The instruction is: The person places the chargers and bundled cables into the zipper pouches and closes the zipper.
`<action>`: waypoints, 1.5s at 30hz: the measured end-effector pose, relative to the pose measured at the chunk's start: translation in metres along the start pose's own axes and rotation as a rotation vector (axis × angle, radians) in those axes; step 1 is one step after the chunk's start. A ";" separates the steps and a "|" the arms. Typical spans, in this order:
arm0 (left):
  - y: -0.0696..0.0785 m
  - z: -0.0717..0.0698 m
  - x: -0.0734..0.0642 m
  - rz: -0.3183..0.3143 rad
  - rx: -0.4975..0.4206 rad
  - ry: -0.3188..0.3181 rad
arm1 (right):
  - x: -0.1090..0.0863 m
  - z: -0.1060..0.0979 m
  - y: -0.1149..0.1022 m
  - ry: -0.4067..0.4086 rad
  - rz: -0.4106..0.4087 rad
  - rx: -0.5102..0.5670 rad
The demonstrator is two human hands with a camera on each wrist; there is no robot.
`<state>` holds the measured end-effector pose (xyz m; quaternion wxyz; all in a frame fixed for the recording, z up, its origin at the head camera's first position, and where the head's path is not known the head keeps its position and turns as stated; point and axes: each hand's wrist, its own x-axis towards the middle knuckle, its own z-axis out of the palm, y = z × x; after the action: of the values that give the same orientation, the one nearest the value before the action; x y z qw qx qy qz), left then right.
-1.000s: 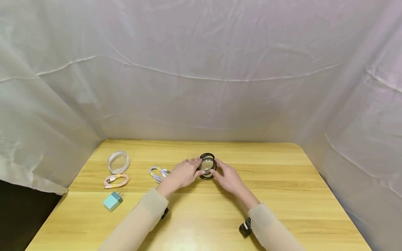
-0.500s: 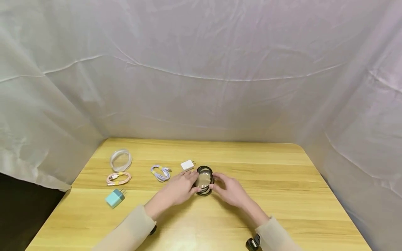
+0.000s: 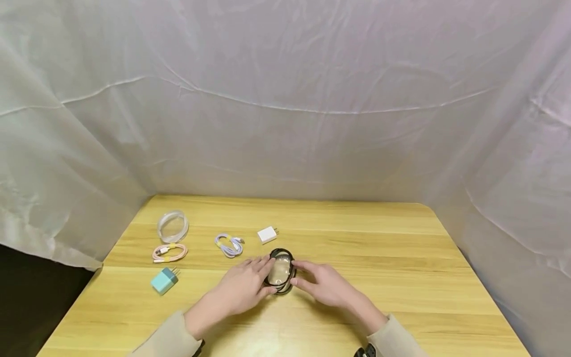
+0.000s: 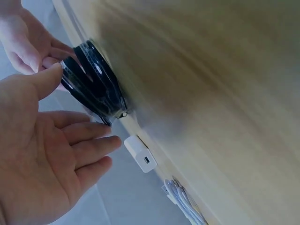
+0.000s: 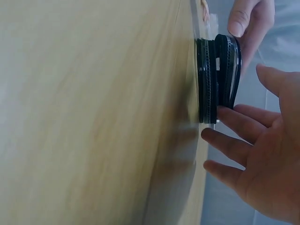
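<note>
A black coil of stacked loops [image 3: 280, 271], with glossy clear material showing across its middle, is at the table between the two hands. Its exact kind is unclear; the wrist views show dark bands with fine dotted edges [image 5: 207, 80]. My left hand [image 3: 238, 285] holds its left side, thumb at the near edge and fingers at the far edge. From the right, my right hand [image 3: 327, 285] touches it with fingertips, fingers loosely extended. In the right wrist view that hand's thumb stands apart from the coil. A white USB charger [image 3: 267, 234] lies just beyond.
A lilac cable [image 3: 229, 245] lies bundled left of the white charger. Farther left are a clear coil [image 3: 173, 226], a pink cable [image 3: 170, 253] and a teal charger [image 3: 164, 281] on the wooden table [image 3: 379, 258]. Grey cloth [image 3: 285, 148] hangs behind.
Both hands and the black coil have moved toward the person and slightly left across the table. The white charger, hidden behind the left hand at first, has come into sight.
</note>
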<state>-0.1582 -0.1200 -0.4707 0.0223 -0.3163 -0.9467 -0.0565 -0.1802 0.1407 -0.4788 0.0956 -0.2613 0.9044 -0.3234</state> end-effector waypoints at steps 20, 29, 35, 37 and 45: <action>0.001 0.006 -0.013 0.044 0.011 -0.013 | 0.000 0.002 -0.004 -0.087 -0.042 -0.011; 0.000 0.008 -0.013 0.036 0.025 0.023 | 0.004 0.002 -0.004 -0.089 -0.069 -0.009; -0.001 0.009 -0.014 0.028 0.016 0.017 | 0.007 0.001 -0.003 -0.086 -0.091 -0.006; -0.001 0.009 -0.014 0.025 0.010 0.012 | 0.008 0.002 -0.002 -0.084 -0.093 0.000; -0.002 0.008 -0.015 0.008 -0.032 -0.020 | 0.011 0.002 0.001 -0.083 -0.094 0.000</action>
<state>-0.1471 -0.1296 -0.4801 0.0080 -0.3211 -0.9446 -0.0684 -0.1895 0.1345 -0.4813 0.1176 -0.3165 0.8864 -0.3166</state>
